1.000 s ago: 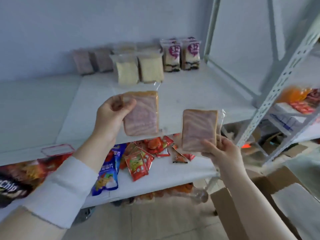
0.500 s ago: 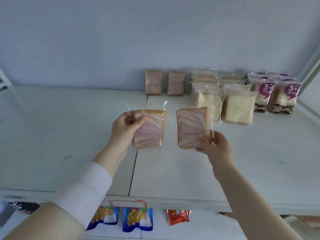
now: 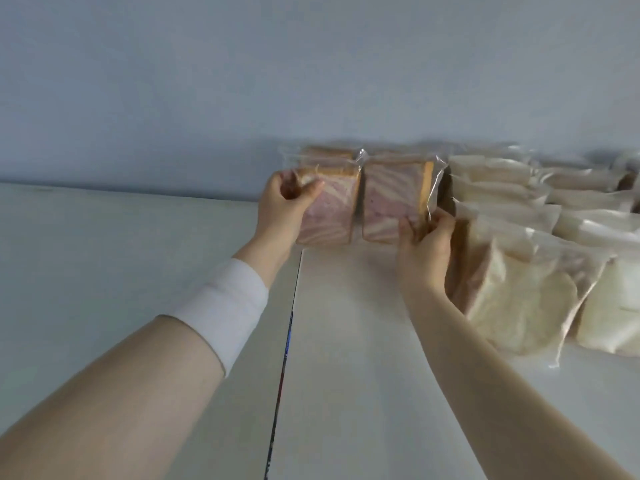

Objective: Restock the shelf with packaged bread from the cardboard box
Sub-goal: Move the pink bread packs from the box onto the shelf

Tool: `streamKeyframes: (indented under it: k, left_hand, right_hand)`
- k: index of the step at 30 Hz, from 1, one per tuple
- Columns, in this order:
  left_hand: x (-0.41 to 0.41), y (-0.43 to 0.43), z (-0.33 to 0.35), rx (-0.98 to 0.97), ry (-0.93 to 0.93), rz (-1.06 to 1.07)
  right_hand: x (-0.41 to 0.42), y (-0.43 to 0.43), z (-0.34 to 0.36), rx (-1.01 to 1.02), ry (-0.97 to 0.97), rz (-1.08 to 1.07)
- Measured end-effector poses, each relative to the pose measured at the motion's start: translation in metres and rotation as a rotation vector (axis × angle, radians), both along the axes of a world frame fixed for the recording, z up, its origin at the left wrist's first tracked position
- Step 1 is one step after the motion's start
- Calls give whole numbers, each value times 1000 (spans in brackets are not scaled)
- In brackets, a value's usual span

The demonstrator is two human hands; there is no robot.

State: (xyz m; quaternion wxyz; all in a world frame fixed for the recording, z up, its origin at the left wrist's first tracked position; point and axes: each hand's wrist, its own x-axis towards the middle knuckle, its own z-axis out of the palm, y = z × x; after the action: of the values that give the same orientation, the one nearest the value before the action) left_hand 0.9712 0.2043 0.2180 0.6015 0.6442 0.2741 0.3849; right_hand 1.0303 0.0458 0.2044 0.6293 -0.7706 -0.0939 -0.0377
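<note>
White shelf (image 3: 138,271) against pale wall (image 3: 242,81), bread packs (image 3: 325,209) upright.

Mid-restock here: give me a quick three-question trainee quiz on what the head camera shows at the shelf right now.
1. True or false: each hand holds one pack of pink marbled bread.
2. Multiple choice: the pale bread packs lie where, seen from the camera? A) left of the marbled packs B) right of the marbled packs C) on the floor
3. Fill in: the white wristband is on the ____ arm.

Key:
1. True: the left hand grips the left marbled pack, the right hand the right marbled pack.
2. B, on the white shelf.
3. left
</note>
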Motion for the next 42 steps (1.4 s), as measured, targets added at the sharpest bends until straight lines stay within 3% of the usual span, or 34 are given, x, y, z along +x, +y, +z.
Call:
streamKeyframes:
  k: [4,11,14,17,22,25,28,30,33,37,42]
  left_hand:
    - [29,10,-18,-33,-74,18]
    - [48,10,-34,392,-64,194]
    - [52,7,-36,441,23,272]
    - [49,1,-32,467,62,246]
    - [38,-4,-27,459,175,226]
    - [22,-6,-24,512,251,248]
    - [-9,-17,-21,707,382,173]
    - [-31,-27,-15,972,486,73]
    - [-56,-45,-4,1274,775,-132]
    - [-96,-87,-1,1426,1202,-416]
    - [-158,-155,19,1525,1462,-556]
  right_hand:
    - [26,20,-22,-121,-25,-77]
    - [39,43,-41,-243,-176,-300]
    - [45,45,-47,-408,-113,-263]
    - [39,47,-43,-399,-100,-246]
    - [21,52,-41,-424,-473,-339]
    - [15,48,-41,-494,-560,-342]
    - [-4,32,-35,-637,-544,-208]
    - [-22,15,-21,-784,-436,-4]
    - [-56,-18,1,-994,-388,204]
    - [-117,-66,5,-1269,-317,271]
    - [-182,-145,19,-1370,-229,319]
